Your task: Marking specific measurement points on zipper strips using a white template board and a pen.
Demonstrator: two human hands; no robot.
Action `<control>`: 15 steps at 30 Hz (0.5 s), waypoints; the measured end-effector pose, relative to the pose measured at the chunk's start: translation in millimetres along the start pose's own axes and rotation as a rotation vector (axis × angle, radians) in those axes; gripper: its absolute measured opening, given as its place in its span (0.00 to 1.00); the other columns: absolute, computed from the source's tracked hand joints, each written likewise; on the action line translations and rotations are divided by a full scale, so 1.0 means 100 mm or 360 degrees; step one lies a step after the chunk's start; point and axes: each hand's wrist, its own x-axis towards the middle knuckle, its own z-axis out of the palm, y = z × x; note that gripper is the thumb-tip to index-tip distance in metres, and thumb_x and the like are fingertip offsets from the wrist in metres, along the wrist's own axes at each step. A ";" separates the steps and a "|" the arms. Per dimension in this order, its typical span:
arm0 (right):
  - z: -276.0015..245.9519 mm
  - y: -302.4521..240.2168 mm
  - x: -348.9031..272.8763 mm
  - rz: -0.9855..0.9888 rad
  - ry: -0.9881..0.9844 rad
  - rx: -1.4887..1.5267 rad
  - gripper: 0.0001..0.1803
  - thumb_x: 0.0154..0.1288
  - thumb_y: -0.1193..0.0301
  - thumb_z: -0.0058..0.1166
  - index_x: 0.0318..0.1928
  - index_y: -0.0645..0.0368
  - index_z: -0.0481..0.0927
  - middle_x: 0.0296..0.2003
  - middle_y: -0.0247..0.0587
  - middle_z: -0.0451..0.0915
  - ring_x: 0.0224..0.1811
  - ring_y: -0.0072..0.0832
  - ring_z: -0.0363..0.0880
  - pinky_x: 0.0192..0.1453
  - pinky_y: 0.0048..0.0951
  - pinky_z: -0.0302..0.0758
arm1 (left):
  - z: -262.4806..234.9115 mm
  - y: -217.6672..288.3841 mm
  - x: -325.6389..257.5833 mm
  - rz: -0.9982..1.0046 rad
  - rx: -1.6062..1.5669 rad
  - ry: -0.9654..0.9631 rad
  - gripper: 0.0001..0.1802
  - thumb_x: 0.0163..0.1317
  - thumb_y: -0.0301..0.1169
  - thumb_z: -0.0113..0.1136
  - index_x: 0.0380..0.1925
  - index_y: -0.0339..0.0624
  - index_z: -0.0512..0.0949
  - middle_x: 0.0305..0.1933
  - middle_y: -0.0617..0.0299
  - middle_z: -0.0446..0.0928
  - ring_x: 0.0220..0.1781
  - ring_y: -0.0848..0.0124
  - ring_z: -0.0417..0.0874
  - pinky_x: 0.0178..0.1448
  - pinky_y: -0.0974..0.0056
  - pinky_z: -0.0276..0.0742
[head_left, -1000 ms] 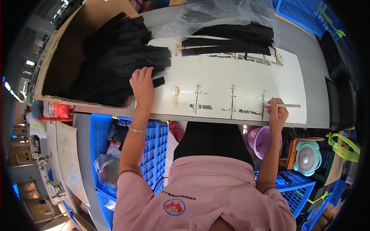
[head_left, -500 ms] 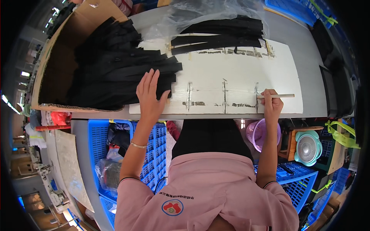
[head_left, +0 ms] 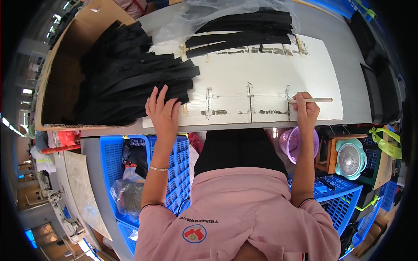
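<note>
A thick pile of black fabric strips (head_left: pixel 130 82) spills from a cardboard box onto a white board (head_left: pixel 270 69). My left hand (head_left: pixel 163 115) rests on the near end of that pile, its fingers spread over the strips' edge and the thumb apart from them. Pinched in my right hand (head_left: pixel 307 112) is a slim, pale pen-like stick (head_left: pixel 322 99). That hand is over the board's right part, beside a dark upright line; the stick's tip is hard to make out. Dark lines and short dark bands mark the board's near part.
The cardboard box (head_left: pixel 65 56) stands at the left. More black strips (head_left: pixel 248 26) lie across the board's far edge, with clear plastic (head_left: pixel 183 26) beside them. Dark flat objects (head_left: pixel 374 91) sit at the table's right. Below are blue crates (head_left: pixel 111 169), a purple basket (head_left: pixel 291 145) and a small fan (head_left: pixel 350 159).
My left hand has shifted slightly left and toward me along the strips' edge. My right hand still holds the stick near the same line. The whole view has shifted slightly.
</note>
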 end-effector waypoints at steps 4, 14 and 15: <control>-0.02 -0.03 -0.01 0.0033 0.0022 -0.0062 0.12 0.77 0.72 0.57 0.37 0.68 0.85 0.27 0.33 0.82 0.27 0.14 0.73 0.32 0.20 0.69 | -0.04 0.09 -0.07 -0.0045 -0.0088 -0.0084 0.10 0.64 0.34 0.70 0.39 0.39 0.88 0.71 0.55 0.76 0.80 0.50 0.63 0.82 0.42 0.45; 0.00 0.01 0.00 -0.0074 0.0095 0.0106 0.09 0.76 0.72 0.59 0.42 0.67 0.87 0.26 0.33 0.82 0.27 0.13 0.72 0.31 0.20 0.69 | 0.30 0.79 0.17 0.0093 -0.0236 0.0075 0.04 0.66 0.31 0.68 0.35 0.44 0.87 0.67 0.61 0.80 0.77 0.56 0.69 0.81 0.44 0.51; 0.00 -0.04 -0.01 -0.0076 0.0106 0.0096 0.09 0.76 0.72 0.59 0.42 0.67 0.87 0.26 0.33 0.82 0.27 0.13 0.72 0.31 0.20 0.69 | 0.37 0.99 0.18 0.0139 -0.0334 0.0027 0.04 0.65 0.31 0.69 0.36 0.44 0.87 0.66 0.62 0.81 0.76 0.56 0.70 0.81 0.44 0.50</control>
